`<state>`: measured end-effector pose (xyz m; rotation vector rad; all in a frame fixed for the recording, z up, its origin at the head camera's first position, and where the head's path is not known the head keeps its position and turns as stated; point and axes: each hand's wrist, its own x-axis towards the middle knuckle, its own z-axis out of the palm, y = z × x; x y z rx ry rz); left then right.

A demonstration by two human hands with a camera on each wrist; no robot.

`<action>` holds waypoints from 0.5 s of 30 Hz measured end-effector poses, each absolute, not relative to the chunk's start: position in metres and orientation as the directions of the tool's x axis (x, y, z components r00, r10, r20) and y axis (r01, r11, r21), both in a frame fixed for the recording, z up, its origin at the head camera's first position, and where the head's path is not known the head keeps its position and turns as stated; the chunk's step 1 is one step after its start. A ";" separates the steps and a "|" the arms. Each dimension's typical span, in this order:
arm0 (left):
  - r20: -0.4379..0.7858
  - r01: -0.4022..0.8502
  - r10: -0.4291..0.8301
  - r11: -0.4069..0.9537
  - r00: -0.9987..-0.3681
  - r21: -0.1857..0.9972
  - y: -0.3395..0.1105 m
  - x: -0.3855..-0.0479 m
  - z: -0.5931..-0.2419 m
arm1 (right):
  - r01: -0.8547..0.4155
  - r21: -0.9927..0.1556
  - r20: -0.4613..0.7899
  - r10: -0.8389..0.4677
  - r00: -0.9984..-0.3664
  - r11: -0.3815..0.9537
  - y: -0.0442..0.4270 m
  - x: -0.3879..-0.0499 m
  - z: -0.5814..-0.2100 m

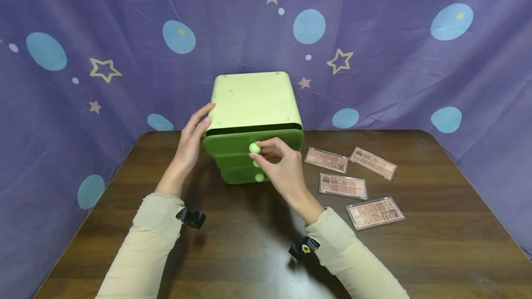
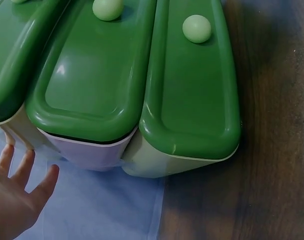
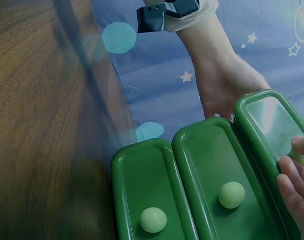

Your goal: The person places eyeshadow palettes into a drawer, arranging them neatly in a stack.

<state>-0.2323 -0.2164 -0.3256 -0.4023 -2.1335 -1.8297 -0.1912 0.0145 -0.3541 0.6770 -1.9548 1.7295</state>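
A small chest with a pale green top and three dark green drawer fronts stands at the back of the table. My right hand pinches the round knob of the top drawer between thumb and fingers; a dark gap shows above that drawer. My left hand rests its fingertips on the chest's left side, fingers fairly straight. In the left wrist view, the left hand is spread beside the chest's side. The right wrist view shows the right hand's fingers at the top knob.
Several clear-lidded palettes lie on the wooden table right of the chest, among them one near the chest and one closest to the front. A purple curtain with stars and blue spots hangs behind the table.
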 end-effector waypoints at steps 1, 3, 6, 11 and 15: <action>0.394 0.393 0.016 0.144 -0.919 0.908 -0.217 -0.232 -0.325 | -0.629 -0.770 0.625 -0.077 -0.777 0.105 0.015 -0.190 -0.354; 0.386 0.385 0.018 0.133 -0.922 0.913 -0.218 -0.231 -0.325 | -0.643 -0.756 0.637 -0.092 -0.765 0.120 0.016 -0.187 -0.354; 0.384 0.383 0.023 0.126 -0.923 0.915 -0.218 -0.231 -0.325 | -0.666 -0.731 0.656 -0.118 -0.746 0.147 0.019 -0.183 -0.354; 0.381 0.382 0.033 0.111 -0.924 0.918 -0.218 -0.232 -0.327 | -0.714 -0.675 0.695 -0.162 -0.700 0.188 0.025 -0.175 -0.354; 0.373 0.374 0.030 0.113 -0.927 0.920 -0.218 -0.232 -0.326 | -0.740 -0.644 0.717 -0.186 -0.672 0.194 0.028 -0.169 -0.355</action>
